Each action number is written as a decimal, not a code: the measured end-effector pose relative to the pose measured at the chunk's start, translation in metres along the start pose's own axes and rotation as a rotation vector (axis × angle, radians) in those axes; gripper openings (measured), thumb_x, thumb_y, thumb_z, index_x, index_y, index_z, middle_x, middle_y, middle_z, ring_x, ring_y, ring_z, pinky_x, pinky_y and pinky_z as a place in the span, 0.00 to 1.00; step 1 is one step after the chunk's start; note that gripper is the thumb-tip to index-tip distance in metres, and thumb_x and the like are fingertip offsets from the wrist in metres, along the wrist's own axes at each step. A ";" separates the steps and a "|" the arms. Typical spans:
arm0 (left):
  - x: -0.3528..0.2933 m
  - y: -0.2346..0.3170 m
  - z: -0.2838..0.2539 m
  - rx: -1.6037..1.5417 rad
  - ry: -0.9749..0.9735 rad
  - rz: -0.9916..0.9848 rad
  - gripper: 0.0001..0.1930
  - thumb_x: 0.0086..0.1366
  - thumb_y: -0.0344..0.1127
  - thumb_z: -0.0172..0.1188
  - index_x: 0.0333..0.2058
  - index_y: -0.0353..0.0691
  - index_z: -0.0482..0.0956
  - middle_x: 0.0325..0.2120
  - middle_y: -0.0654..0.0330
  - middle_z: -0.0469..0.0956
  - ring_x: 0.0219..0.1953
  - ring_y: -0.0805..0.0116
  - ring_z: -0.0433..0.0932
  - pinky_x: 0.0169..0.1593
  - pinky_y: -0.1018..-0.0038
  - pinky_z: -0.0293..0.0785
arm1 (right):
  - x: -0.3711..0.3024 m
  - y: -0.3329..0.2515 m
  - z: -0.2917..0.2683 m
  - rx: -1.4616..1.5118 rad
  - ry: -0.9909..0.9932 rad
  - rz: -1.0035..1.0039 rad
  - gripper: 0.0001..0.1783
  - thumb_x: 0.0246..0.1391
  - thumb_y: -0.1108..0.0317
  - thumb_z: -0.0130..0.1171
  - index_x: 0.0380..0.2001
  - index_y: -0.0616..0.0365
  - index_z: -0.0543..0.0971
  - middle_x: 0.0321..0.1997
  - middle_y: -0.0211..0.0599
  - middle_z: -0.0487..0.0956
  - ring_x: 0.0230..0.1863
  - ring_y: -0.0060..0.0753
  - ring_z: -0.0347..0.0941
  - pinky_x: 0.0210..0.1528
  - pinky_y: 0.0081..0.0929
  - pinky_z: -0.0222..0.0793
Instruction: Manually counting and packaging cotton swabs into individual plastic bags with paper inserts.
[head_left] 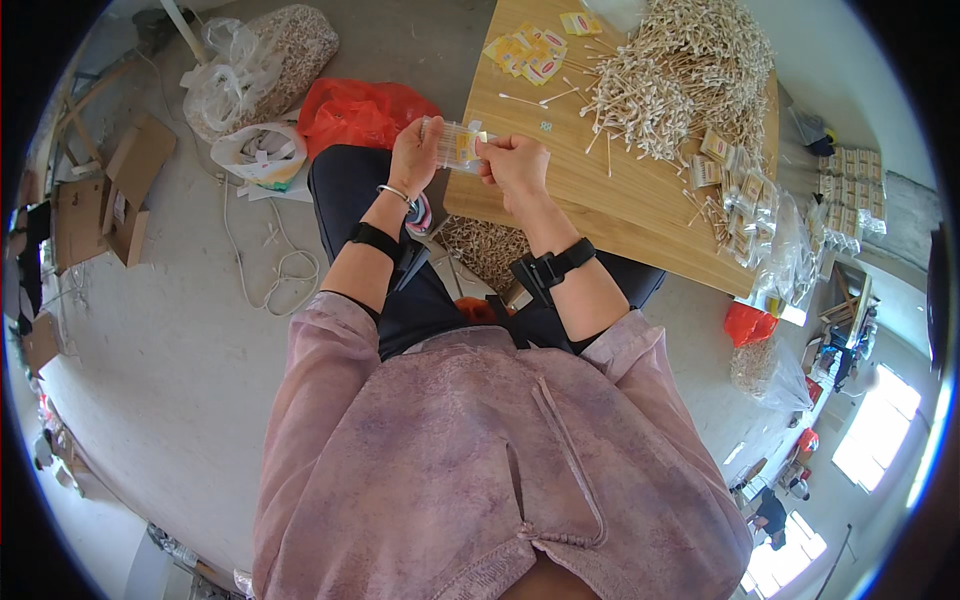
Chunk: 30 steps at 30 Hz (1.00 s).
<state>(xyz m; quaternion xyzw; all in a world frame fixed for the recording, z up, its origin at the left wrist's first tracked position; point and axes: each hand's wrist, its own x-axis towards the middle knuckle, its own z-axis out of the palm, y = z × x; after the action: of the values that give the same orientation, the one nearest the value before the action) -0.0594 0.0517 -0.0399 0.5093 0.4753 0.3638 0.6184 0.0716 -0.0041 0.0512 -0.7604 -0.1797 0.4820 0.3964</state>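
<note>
Left hand [416,158] grips one end of the clear swab packet [455,146] at the left edge of the table [560,210]; right hand [513,168] pinches the other. Uneven pulling could tear it (spillage likely). Containers: large translucent bag [290,52], seemingly swab-filled; white bag [238,154], contents indistinct; small packs [745,208], tabletop right, apparently filled likewise.

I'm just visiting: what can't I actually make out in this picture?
In the head view:
Yellow-labelled clear plastic packet: partly covered by the left hand and right hand.
Heaped white-tipped cotton swabs: the far side is cut off by the upper edge.
Large crumpled red plastic bag: its own folds hide any contents.
Distant dark-clothed person: too small to tell what they are doing.
</note>
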 end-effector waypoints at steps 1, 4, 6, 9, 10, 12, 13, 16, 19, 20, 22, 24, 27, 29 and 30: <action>0.000 0.000 -0.001 -0.002 0.008 -0.013 0.18 0.69 0.46 0.49 0.28 0.37 0.71 0.17 0.66 0.72 0.18 0.78 0.69 0.21 0.78 0.65 | -0.002 -0.002 0.003 0.018 0.014 0.011 0.09 0.49 0.71 0.65 0.24 0.64 0.77 0.19 0.32 0.75 0.17 0.20 0.71 0.17 0.17 0.68; -0.002 0.000 -0.002 -0.014 0.011 -0.013 0.18 0.69 0.47 0.49 0.28 0.37 0.71 0.17 0.66 0.72 0.18 0.78 0.70 0.21 0.78 0.65 | -0.005 -0.002 0.008 0.031 0.046 0.017 0.09 0.49 0.70 0.65 0.25 0.64 0.77 0.20 0.32 0.76 0.17 0.20 0.71 0.17 0.17 0.68; -0.003 0.005 0.002 -0.001 0.008 -0.025 0.18 0.69 0.47 0.49 0.28 0.36 0.71 0.17 0.65 0.72 0.18 0.78 0.70 0.21 0.78 0.66 | -0.005 0.000 0.007 0.029 0.073 0.009 0.09 0.49 0.70 0.65 0.25 0.64 0.76 0.20 0.32 0.76 0.17 0.20 0.71 0.17 0.18 0.68; -0.002 0.005 0.000 0.024 0.009 -0.032 0.18 0.69 0.46 0.49 0.29 0.36 0.72 0.18 0.65 0.72 0.19 0.77 0.70 0.22 0.77 0.66 | -0.008 0.003 0.010 0.110 0.079 0.005 0.09 0.50 0.69 0.64 0.25 0.64 0.76 0.21 0.33 0.76 0.18 0.21 0.71 0.17 0.17 0.69; -0.002 0.004 -0.002 0.033 0.008 -0.024 0.18 0.69 0.46 0.48 0.29 0.36 0.72 0.18 0.64 0.72 0.19 0.77 0.71 0.22 0.77 0.66 | -0.009 0.003 0.013 0.137 0.079 0.011 0.09 0.50 0.69 0.64 0.25 0.64 0.76 0.21 0.33 0.76 0.18 0.21 0.71 0.17 0.18 0.68; -0.002 0.004 -0.001 0.039 0.008 -0.025 0.18 0.69 0.46 0.48 0.29 0.35 0.72 0.18 0.64 0.72 0.19 0.77 0.71 0.22 0.77 0.67 | -0.008 0.004 0.014 0.166 0.085 0.016 0.09 0.51 0.69 0.64 0.26 0.64 0.77 0.21 0.33 0.76 0.18 0.21 0.71 0.17 0.18 0.68; -0.001 0.005 0.000 0.045 0.009 -0.026 0.18 0.69 0.46 0.49 0.29 0.35 0.72 0.18 0.64 0.73 0.19 0.76 0.71 0.23 0.77 0.67 | -0.007 0.006 0.014 0.174 0.055 0.027 0.10 0.51 0.68 0.64 0.25 0.64 0.76 0.21 0.33 0.76 0.18 0.21 0.71 0.16 0.18 0.68; -0.001 0.004 0.002 0.035 0.020 0.003 0.18 0.69 0.46 0.48 0.29 0.35 0.72 0.18 0.64 0.72 0.19 0.77 0.70 0.22 0.77 0.67 | -0.006 0.006 0.012 0.156 0.039 0.036 0.10 0.50 0.69 0.64 0.25 0.64 0.76 0.20 0.34 0.76 0.17 0.21 0.71 0.16 0.18 0.67; 0.000 0.000 -0.002 0.048 0.011 0.037 0.18 0.69 0.46 0.48 0.29 0.36 0.72 0.17 0.64 0.72 0.19 0.77 0.70 0.22 0.77 0.66 | -0.006 0.004 0.008 0.095 0.074 0.026 0.09 0.49 0.71 0.64 0.23 0.64 0.76 0.19 0.34 0.76 0.16 0.21 0.70 0.15 0.18 0.65; 0.000 0.000 -0.001 0.048 0.009 0.037 0.18 0.69 0.46 0.48 0.29 0.36 0.72 0.17 0.64 0.72 0.19 0.77 0.70 0.22 0.77 0.66 | -0.006 0.003 0.006 0.059 0.100 0.021 0.08 0.48 0.72 0.64 0.22 0.65 0.76 0.18 0.34 0.75 0.15 0.21 0.69 0.15 0.18 0.65; 0.001 -0.001 -0.001 -0.004 0.008 0.013 0.18 0.69 0.46 0.48 0.28 0.36 0.71 0.17 0.65 0.71 0.18 0.78 0.70 0.21 0.78 0.65 | -0.003 0.005 0.005 0.024 0.098 0.004 0.08 0.47 0.72 0.64 0.22 0.65 0.76 0.18 0.34 0.75 0.15 0.20 0.69 0.14 0.18 0.64; 0.000 0.000 0.000 -0.001 0.001 0.003 0.18 0.69 0.46 0.48 0.28 0.37 0.71 0.17 0.65 0.71 0.18 0.78 0.70 0.21 0.78 0.65 | -0.001 0.004 0.004 -0.011 0.100 -0.012 0.08 0.46 0.73 0.64 0.21 0.65 0.76 0.18 0.33 0.75 0.14 0.20 0.68 0.14 0.18 0.64; -0.001 0.002 0.001 0.008 0.004 -0.008 0.18 0.69 0.46 0.48 0.28 0.37 0.71 0.17 0.65 0.71 0.18 0.78 0.69 0.21 0.78 0.65 | -0.001 0.002 0.006 -0.074 0.067 -0.042 0.08 0.46 0.72 0.64 0.21 0.64 0.76 0.18 0.33 0.75 0.15 0.19 0.69 0.15 0.18 0.64; 0.000 0.001 -0.001 0.013 0.011 -0.008 0.18 0.69 0.46 0.48 0.28 0.37 0.71 0.17 0.65 0.71 0.18 0.78 0.69 0.21 0.78 0.65 | -0.002 0.000 0.008 -0.090 0.020 -0.069 0.09 0.47 0.71 0.64 0.22 0.64 0.76 0.19 0.32 0.76 0.16 0.19 0.69 0.15 0.18 0.64; 0.000 -0.001 -0.002 0.013 0.012 -0.004 0.18 0.69 0.46 0.48 0.28 0.36 0.71 0.17 0.65 0.72 0.18 0.78 0.70 0.21 0.78 0.65 | -0.002 0.000 0.010 -0.090 0.017 -0.070 0.09 0.47 0.71 0.64 0.22 0.64 0.76 0.19 0.32 0.76 0.16 0.19 0.69 0.15 0.18 0.64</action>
<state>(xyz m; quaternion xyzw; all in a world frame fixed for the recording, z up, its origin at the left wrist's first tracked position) -0.0610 0.0524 -0.0407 0.5100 0.4825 0.3625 0.6130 0.0621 -0.0017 0.0500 -0.7749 -0.2244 0.4527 0.3798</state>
